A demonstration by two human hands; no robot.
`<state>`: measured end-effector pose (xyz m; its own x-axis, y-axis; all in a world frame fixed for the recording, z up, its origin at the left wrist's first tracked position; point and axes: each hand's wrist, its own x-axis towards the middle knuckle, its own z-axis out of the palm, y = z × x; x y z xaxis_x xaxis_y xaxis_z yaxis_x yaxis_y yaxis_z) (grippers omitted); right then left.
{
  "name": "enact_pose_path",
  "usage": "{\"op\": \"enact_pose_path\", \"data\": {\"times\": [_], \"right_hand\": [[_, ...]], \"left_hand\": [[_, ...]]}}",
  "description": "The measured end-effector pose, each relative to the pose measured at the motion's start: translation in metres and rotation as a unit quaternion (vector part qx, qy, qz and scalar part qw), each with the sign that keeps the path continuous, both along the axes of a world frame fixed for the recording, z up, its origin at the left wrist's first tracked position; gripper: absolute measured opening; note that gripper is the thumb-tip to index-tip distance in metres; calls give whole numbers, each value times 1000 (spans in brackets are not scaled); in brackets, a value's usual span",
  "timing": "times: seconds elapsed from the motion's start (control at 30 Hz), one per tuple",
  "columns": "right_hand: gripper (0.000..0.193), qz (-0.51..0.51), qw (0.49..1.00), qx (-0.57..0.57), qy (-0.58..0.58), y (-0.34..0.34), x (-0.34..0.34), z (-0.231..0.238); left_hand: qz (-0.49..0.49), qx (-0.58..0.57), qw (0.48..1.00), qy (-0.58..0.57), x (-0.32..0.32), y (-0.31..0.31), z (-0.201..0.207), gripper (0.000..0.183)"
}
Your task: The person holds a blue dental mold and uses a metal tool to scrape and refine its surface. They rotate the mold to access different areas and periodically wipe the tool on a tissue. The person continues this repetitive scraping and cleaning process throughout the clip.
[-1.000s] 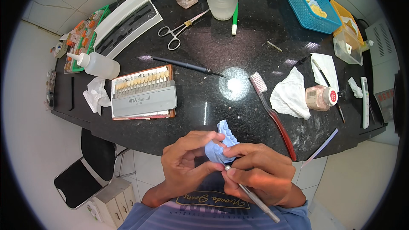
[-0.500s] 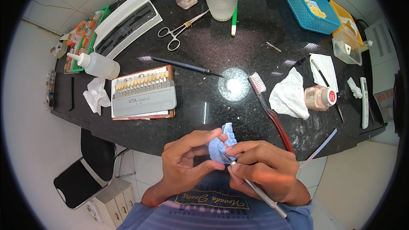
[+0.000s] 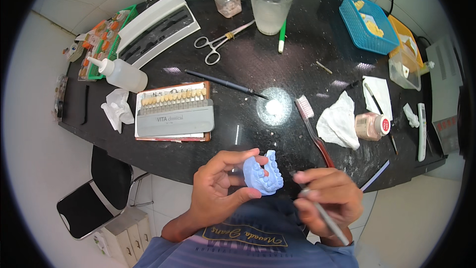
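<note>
- Cast point(image 3: 265, 183), blue, lower centre of the frame: our left hand point(image 3: 213, 183) grips it between thumb and fingers.
- Our right hand point(image 3: 334, 196), apart from it at lower right, pinches a metal tool point(image 3: 333, 226).
- We see a toothbrush point(image 3: 313, 133) right of centre.

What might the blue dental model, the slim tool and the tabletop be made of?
Model: probably plaster, as it looks opaque, matte and evenly blue, though resin is possible.
Tool: likely metal, judging by its silvery grey; blur leaves its finish unclear.
Tabletop: perhaps polished stone; it is black, pale-flecked and glossy, with a bright round reflection.
</note>
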<state>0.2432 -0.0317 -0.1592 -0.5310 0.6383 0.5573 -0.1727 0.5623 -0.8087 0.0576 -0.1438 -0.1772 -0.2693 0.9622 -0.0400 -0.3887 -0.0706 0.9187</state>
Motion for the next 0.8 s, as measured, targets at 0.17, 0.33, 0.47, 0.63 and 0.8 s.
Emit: {"op": "enact_pose_path", "data": {"times": [0.17,0.33,0.47,0.63,0.8], "right_hand": [[20,-163,986,-16,-32,-3,24,-6],[35,-232,903,169,-320,10,24,7],[34,-256,870,205,-368,7,23,-3],[33,-246,902,219,-280,-3,19,-4],[33,-66,959,148,-231,-47,20,14]], "left_hand": [[13,29,998,62,3,-3,-2,64],[38,73,996,41,12,-25,-3,67],[14,58,998,3,19,-54,2,67],[-4,-12,993,118,7,-95,-9,53],[79,-64,981,162,0,-125,-19,48]]}}
